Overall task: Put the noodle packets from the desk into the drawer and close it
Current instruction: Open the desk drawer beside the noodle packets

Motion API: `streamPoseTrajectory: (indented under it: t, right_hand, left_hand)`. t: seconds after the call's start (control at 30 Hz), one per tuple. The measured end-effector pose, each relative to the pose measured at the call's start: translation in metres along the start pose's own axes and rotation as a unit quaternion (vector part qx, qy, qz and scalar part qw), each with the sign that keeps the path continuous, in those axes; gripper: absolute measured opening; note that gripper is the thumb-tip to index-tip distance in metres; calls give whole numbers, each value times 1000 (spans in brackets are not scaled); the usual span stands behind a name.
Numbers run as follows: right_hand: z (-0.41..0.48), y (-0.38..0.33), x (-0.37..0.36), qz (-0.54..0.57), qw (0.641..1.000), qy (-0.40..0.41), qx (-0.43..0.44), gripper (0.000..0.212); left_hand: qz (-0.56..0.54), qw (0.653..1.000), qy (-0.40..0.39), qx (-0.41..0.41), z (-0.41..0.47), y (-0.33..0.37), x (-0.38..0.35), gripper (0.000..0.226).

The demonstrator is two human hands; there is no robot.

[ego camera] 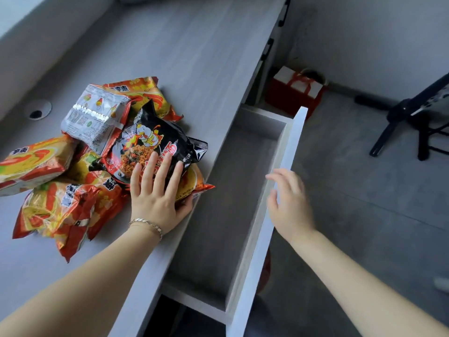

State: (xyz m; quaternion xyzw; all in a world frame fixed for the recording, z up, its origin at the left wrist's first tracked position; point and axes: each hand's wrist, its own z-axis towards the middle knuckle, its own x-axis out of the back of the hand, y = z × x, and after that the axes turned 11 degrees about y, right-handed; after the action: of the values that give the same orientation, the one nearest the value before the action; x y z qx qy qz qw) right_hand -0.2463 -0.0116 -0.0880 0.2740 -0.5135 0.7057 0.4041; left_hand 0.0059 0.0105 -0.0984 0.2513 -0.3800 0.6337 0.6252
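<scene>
Both forearms bare all the way up, and there's a thin silver chain bracelet [145, 223] behind the left hand [155, 198].

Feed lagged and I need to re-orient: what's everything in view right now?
black noodle packet: one, black with red print, on top of the pile
orange noodle packets: about six, orange-yellow, one lying silver back up, piled on the desk
desk: one, grey, left side
cable hole: one, grey, desk's left
drawer: one, pale grey, pulled open below the desk edge
bag: one, red and white, floor by the wall
stand: one, black, floor at right
bracelet: one, silver, left wrist
left hand: fingers flat on the black noodle packet
right hand: fingers relaxed, at the drawer front, blurred
</scene>
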Motion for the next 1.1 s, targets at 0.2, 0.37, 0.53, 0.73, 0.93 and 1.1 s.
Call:
streamPoseTrajectory:
  t: [0.2,0.37,0.53,0.73,0.93,1.1]
  right_hand:
    - [0,26,-22,-320,858,-378,138,33]
    - [-12,63,2,-324,868,-357,122,30]
    - [-25,99,34,-367,851,-369,72,28]
    - [-37,132,58,-412,818,-401,16,36]
    - [-21,92,49,-405,800,-434,-81,37]
    - [27,3,32,-121,928,-319,-149,32]
  left_hand:
    - [6,995,-100,16,13,5,13,66]
    - [-2,982,-183,34,22,11,24,75]
    - [-11,974,-219,50,28,15,31,74]
    - [-11,966,-249,65,34,20,34,79]
    - [-22,957,-281,76,46,23,43,72]
    - [-139,934,-209,254,70,-1,53,61]
